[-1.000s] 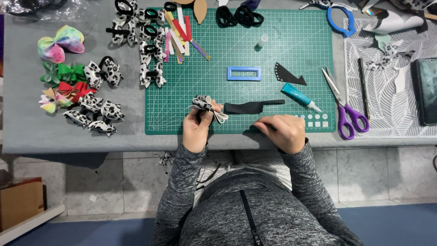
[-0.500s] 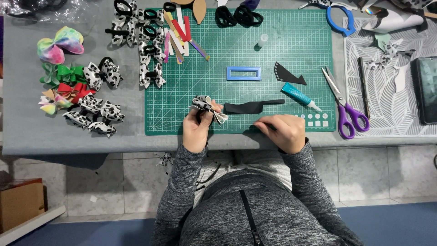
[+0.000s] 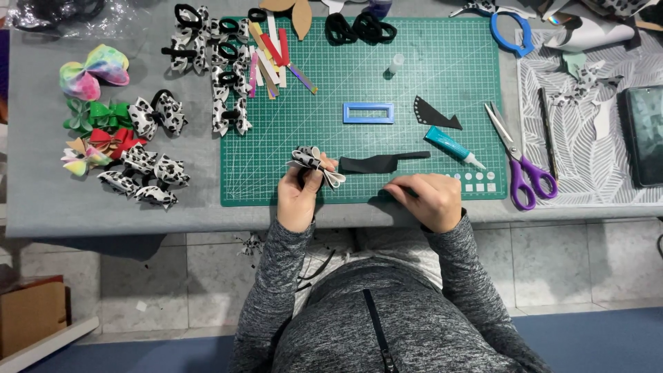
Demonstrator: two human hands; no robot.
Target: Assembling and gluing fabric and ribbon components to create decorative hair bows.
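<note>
Comparing this moment with the view a second ago shows almost nothing altered: both hands sit where they sat, and the bow has not left the grip, so the work appears paused mid-assembly rather than advanced.

Far to the left of the left hand lie finished bows in pastel, green, red and spotted fabric [image 3: 117, 148] on the grey table [image 3: 41, 200]. The left hand [image 3: 300, 197] is closed around a small black-and-white spotted fabric bow [image 3: 312, 163], pinched between thumb and fingers over the near edge of the green gridded cutting mat [image 3: 366, 83].

Just right of that bow, touching or nearly so, lies a flat black strip of material [image 3: 376, 163]. The right hand [image 3: 428, 200] rests loosely curled on the mat's near edge; whether it holds anything cannot be told.

Beyond it sit a blue rectangular frame [image 3: 368, 112], a teal glue tube [image 3: 452, 146] and purple-handled scissors [image 3: 521, 162]. Nothing blocks either hand.
</note>
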